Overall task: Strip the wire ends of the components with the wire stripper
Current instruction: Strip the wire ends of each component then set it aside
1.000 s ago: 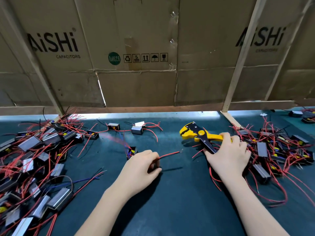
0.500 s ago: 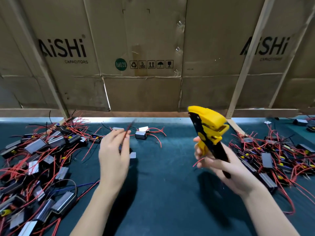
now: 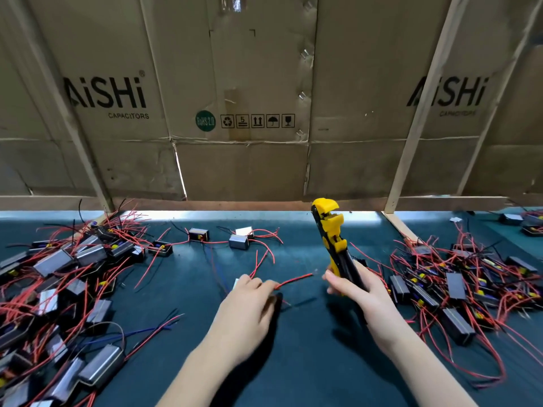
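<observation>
My right hand (image 3: 363, 292) grips the yellow and black wire stripper (image 3: 332, 233) by its handles, with the jaws pointing up and away. My left hand (image 3: 249, 304) pinches a red wire (image 3: 295, 279) whose free end points right, toward the stripper, a short gap short of my right fingers. A small white corner of the wire's component (image 3: 236, 284) shows behind my left hand; the remainder is hidden. The left hand is motion-blurred.
A heap of metal-cased components with red wires (image 3: 64, 277) fills the left of the dark green mat (image 3: 293, 362). Another heap (image 3: 458, 286) lies on the right. A few loose components (image 3: 239, 240) sit at the back. A cardboard wall (image 3: 249, 113) stands behind.
My left hand came down and to the right, and its wire now points sideways at the stripper. My right hand holds the stripper upright, a little lower and nearer the wire.
</observation>
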Action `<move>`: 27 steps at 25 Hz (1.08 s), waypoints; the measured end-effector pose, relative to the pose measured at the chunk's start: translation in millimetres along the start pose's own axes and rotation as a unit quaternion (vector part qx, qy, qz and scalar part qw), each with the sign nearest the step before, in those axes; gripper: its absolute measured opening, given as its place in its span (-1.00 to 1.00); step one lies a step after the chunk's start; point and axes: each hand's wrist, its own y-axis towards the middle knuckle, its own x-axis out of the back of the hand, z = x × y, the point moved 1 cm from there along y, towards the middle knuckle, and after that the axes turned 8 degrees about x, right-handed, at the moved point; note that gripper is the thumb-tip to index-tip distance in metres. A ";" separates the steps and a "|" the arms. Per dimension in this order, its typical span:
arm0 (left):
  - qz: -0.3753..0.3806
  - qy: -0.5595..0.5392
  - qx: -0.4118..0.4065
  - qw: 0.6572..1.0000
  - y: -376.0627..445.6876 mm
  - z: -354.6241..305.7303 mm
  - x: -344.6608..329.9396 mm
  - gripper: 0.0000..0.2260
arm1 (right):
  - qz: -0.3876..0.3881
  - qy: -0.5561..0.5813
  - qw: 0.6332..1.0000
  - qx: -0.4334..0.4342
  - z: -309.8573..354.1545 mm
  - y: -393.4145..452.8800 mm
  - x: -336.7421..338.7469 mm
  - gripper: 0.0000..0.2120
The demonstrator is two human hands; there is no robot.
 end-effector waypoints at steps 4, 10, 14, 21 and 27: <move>0.020 0.002 0.046 0.999 -3.4 -1.5 3.2 -0.74 | -0.050 -0.037 0.998 -0.013 -2.7 0.7 1.2 -0.56; -0.014 0.053 0.146 0.988 2.1 15.3 15.0 -0.76 | -0.048 -0.102 0.994 -0.006 -8.0 -0.4 0.4 -0.58; -0.026 -0.084 0.070 0.994 -0.8 1.1 14.0 -0.85 | -0.068 -0.143 0.987 0.036 -8.6 -0.3 -1.3 -0.60; 0.016 -0.296 0.041 0.954 1.3 -6.4 8.5 -0.90 | -0.194 -0.297 0.932 0.082 -5.9 -2.1 3.7 -0.48; 0.003 -0.458 0.116 0.881 7.0 3.7 10.1 -0.91 | -0.248 -0.495 0.821 0.140 -1.9 -2.2 11.0 -0.47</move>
